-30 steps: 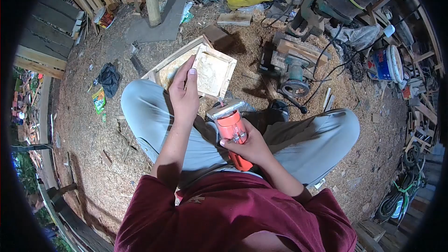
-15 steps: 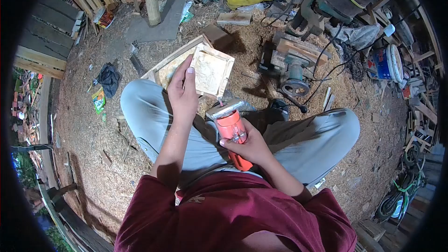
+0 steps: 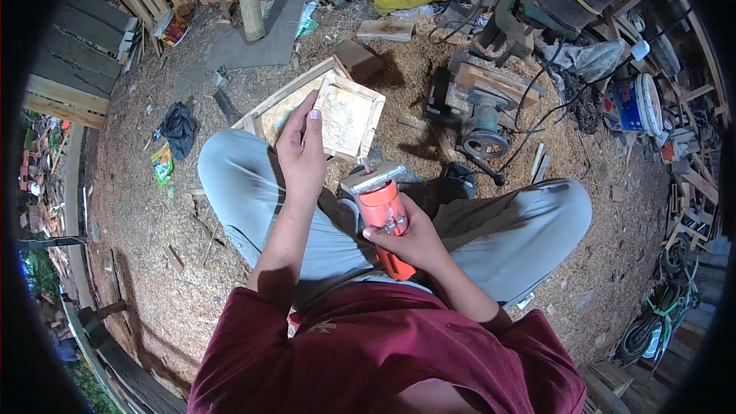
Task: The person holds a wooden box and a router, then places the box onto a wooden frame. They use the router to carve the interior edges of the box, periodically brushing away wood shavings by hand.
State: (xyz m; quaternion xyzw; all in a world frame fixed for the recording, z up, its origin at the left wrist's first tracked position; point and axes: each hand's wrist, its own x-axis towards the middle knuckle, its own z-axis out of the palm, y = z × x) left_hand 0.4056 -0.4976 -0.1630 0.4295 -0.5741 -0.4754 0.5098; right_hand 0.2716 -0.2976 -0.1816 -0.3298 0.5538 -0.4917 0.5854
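Note:
My left hand (image 3: 301, 146) grips a small wooden frame with a pale panel inside (image 3: 349, 116) by its left side, fingers laid along the edge. My right hand (image 3: 414, 239) is wrapped round an orange trim router (image 3: 381, 203) with a flat metal base. The router's bit meets the frame's lower edge, near its lower right corner. Behind the small frame, a larger wooden frame (image 3: 282, 100) lies partly hidden, above my left knee.
Sawdust and wood scraps cover the ground. A bench machine with a handwheel (image 3: 484, 142) stands ahead to the right, its black cable trailing. A paint bucket (image 3: 630, 104) sits at right, a black plastic bag (image 3: 179, 129) at left. A wooden post (image 3: 248, 0) rises at the back.
The router has shifted very slightly to the right along the frame's lower edge. My left hand and the small frame have hardly moved.

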